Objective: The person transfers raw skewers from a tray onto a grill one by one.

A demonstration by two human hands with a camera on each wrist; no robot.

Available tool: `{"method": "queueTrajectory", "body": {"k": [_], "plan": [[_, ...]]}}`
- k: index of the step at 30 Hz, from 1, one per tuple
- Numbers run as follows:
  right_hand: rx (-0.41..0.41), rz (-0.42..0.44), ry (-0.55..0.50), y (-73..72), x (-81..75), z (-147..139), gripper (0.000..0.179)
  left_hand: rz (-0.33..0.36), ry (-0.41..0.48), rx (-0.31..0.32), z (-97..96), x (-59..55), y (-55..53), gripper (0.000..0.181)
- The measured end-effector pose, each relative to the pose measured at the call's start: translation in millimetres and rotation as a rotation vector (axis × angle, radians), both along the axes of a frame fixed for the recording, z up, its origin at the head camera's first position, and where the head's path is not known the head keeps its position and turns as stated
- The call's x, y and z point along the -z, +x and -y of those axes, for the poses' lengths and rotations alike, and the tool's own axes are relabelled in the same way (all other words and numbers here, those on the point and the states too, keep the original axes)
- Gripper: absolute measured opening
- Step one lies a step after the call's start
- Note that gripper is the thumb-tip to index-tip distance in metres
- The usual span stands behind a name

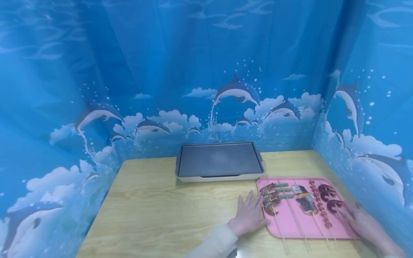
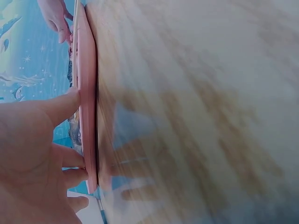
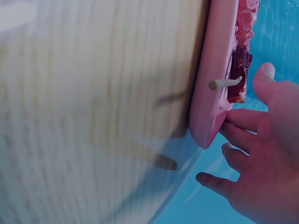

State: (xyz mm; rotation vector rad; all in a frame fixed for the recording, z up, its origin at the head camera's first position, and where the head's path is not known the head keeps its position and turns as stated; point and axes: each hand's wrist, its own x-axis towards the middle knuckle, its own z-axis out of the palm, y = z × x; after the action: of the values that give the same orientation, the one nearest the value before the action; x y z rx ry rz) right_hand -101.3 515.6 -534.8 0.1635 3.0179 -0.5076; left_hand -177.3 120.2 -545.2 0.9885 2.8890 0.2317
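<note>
A pink tray (image 1: 284,224) at the front right of the table carries several skewers of food. On its left lie brown prawns (image 1: 271,197) beside short green pieces (image 1: 284,191). Grey-and-orange fish pieces (image 1: 305,203) lie in the middle, then a row of small red pieces (image 1: 319,204) and dark red curled pieces (image 1: 326,192) at the right. My left hand (image 1: 245,216), fingers spread, touches the tray's left edge with thumb and fingertips. The right hand (image 1: 366,224) is at the right edge, its fingers extended with fingertips right at the rim (image 3: 212,79).
A dark flat griddle (image 1: 221,159) with a pale base stands at the back of the wooden table (image 1: 161,208), behind and left of the tray. Skewer sticks (image 1: 300,224) stick out over the tray's front edge. A blue dolphin-print curtain (image 1: 180,71) encloses the table.
</note>
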Motion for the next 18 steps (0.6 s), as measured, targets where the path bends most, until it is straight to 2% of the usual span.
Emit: {"method": "queueTrajectory", "body": {"k": [6,14,18], "plan": [[-0.053,-0.101,0.012,1.5,0.3,10.5,0.064,0.027,0.003,0.001,9.5,-6.3,3.2,0.084],[-0.05,-0.082,0.024,-0.9,5.9,14.0,0.069,0.022,-0.012,0.013,22.4,-6.4,1.8,0.084],[-0.072,-0.125,0.005,-0.3,11.7,13.8,0.065,0.044,-0.013,0.005,28.0,-8.0,2.1,0.084]]}}
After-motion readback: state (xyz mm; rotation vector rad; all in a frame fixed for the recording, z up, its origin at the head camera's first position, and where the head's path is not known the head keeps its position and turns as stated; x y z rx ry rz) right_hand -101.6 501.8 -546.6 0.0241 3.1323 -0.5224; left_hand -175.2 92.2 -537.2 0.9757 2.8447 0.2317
